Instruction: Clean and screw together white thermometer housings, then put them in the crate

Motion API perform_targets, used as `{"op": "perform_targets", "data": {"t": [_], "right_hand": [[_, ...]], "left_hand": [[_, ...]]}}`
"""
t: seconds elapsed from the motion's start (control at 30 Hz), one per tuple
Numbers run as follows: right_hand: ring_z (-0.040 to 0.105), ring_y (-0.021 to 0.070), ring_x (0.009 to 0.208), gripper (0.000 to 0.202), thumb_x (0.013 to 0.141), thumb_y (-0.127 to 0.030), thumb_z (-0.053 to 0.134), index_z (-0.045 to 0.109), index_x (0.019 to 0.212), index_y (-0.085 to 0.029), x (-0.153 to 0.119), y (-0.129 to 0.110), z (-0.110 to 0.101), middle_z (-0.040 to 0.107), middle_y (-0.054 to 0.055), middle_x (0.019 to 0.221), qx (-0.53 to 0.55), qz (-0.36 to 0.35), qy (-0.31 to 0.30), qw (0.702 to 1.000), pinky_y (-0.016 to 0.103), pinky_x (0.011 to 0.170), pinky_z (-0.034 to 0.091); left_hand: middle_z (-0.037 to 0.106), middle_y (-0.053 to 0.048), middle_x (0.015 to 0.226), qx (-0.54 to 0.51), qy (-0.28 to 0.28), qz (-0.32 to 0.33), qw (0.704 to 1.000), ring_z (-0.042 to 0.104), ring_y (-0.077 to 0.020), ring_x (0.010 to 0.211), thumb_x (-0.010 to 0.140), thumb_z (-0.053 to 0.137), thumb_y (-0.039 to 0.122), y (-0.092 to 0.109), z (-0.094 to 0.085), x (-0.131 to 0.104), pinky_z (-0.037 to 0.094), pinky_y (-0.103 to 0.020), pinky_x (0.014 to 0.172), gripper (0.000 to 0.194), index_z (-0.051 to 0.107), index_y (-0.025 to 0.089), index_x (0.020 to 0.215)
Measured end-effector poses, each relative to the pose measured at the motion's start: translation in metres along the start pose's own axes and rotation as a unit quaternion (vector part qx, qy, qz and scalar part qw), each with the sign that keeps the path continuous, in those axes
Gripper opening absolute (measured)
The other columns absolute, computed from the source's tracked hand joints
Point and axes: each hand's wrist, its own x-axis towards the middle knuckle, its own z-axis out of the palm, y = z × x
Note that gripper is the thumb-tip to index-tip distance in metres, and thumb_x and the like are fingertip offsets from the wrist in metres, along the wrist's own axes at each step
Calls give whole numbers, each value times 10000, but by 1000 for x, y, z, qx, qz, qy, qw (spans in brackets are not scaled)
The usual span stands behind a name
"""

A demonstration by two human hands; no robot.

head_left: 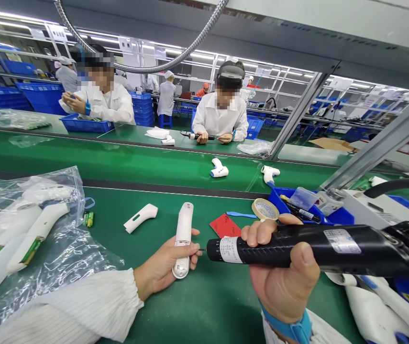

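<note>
My left hand is closed round the lower part of a long white plastic housing, its thumb across the front. A black electric screwdriver lies in my right hand, thumb on one side and fingers on the other. The screwdriver points left; its thin bit ends close to my left fingertips, and I cannot tell whether it touches anything. To the left of the housing lies a curved white plastic cover with a slot in it. Beyond the screwdriver's tip is a red square.
Clear bags with white devices are at left, near two green batteries. A tape roll and blue tray stand at right. White thermometer-like devices sit on the green belt. Two people in white sit across it.
</note>
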Motion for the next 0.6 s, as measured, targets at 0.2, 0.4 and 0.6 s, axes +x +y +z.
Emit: {"op": "perform_targets", "data": {"t": [0.2,0.4,0.6], "right_hand": [[481,121,525,245,733,-415,569,497,917,-270,-3,-1,2,507,-53,602,-5,0,-34,999,315,552,437],[490,126,521,263,722,-433,576,505,910,-264,-3,-2,0,500,-52,602,-11,-11,-12,1000,319,545,432],[496,123,532,246,738,-399,572,506,925,-251,-4,-2,-1,513,-50,603,-3,-3,-29,1000,318,557,432]], "left_hand": [[544,9,631,3,-23,-8,1000,488,-59,510,721,656,162,-4,-3,1,396,-178,501,372,496,151,1057],[527,19,617,7,-16,-3,1000,477,-59,501,710,669,178,-3,-3,1,388,-186,501,342,506,158,1011],[532,20,611,14,-17,-5,1000,471,-53,503,722,657,175,-3,-2,1,391,-179,504,350,482,158,1025]]}}
